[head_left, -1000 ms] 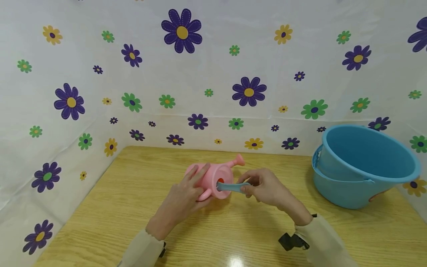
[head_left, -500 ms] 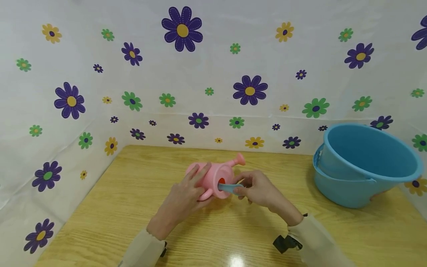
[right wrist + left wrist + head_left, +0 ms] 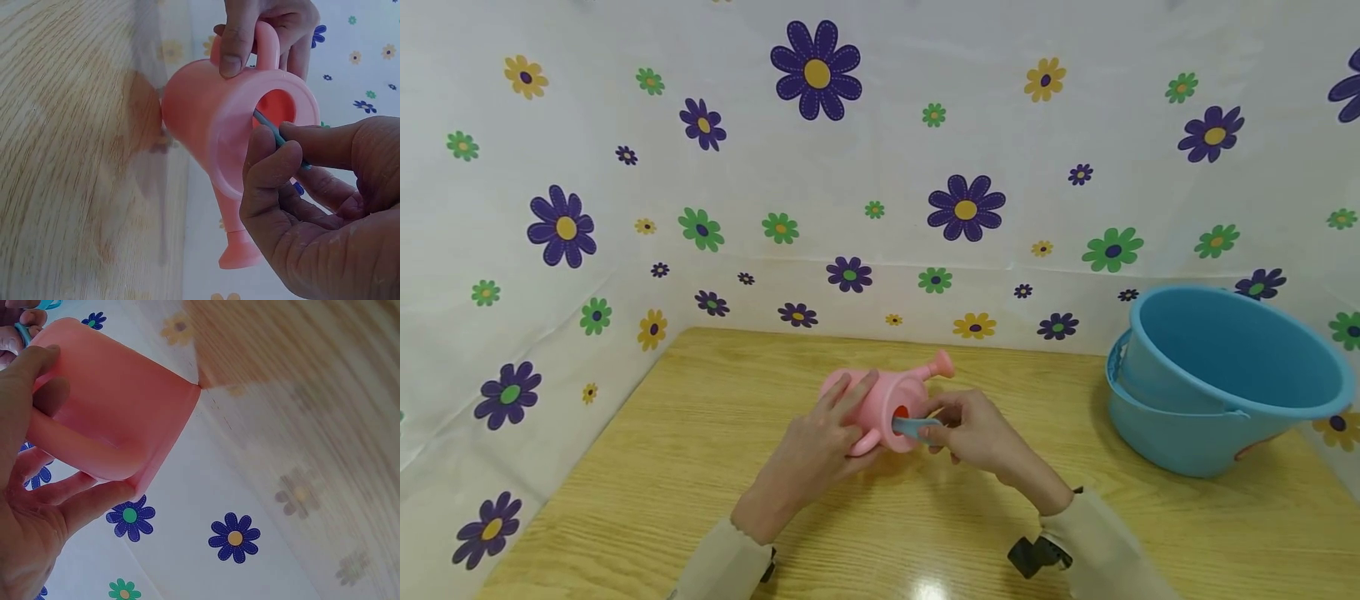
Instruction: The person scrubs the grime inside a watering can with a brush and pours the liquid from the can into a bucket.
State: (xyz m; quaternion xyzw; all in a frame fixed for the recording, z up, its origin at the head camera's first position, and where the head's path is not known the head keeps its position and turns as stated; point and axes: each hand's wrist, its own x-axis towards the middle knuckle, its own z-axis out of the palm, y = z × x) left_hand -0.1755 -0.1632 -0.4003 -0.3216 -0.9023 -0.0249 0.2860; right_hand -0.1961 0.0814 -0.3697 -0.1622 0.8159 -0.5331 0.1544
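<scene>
A pink watering can (image 3: 876, 407) lies tipped on its side on the table, its mouth turned toward my right hand. My left hand (image 3: 812, 450) grips it around the body and handle. A slim light-blue handle-like piece (image 3: 913, 427) is pinched between the thumb and fingers of my right hand (image 3: 976, 429). One end of this piece (image 3: 267, 124) reaches into the opening in the can's top, where the inside looks orange-red; that end is hidden. In the right wrist view, the can's spout (image 3: 236, 247) points away from the left hand.
A large blue bucket (image 3: 1180, 442) stands at the right of the wooden table (image 3: 700, 417), with its handle hanging down. White cloth (image 3: 865, 150) with printed flowers covers the back and both sides.
My right hand has moved left toward the can, and the blue piece has slid farther into the opening. My left hand and the can stay about where they were.
</scene>
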